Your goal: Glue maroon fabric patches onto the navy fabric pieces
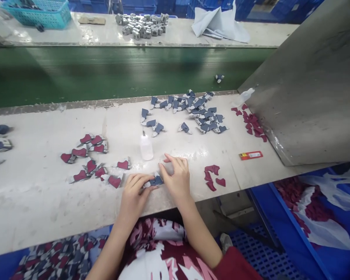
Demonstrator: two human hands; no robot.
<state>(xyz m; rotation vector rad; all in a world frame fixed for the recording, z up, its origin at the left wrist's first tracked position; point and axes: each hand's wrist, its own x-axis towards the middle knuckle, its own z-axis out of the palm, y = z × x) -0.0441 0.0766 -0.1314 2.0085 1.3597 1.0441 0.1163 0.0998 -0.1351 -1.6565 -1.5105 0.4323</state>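
Note:
My left hand (136,191) pinches a small blue-and-grey plastic part (156,180) flat near the table's front edge. Just right of it, my right hand (177,177) has its thumb and forefinger curled around a small dark red piece (166,160), mostly hidden by the fingers. A white squeeze bottle (146,147) with a dark tip stands upright behind my hands. To the left lie several grey parts with dark red faces (114,181). Loose dark red pieces (221,182) rest to the right of my right hand.
Blue-and-grey parts (200,103) are heaped at the back of the table (41,167). More red pieces (252,122) lie by a metal panel (315,89), near a red-and-yellow packet (251,155). A green belt (105,74) runs behind. A bin of finished-looking parts (58,258) sits below left.

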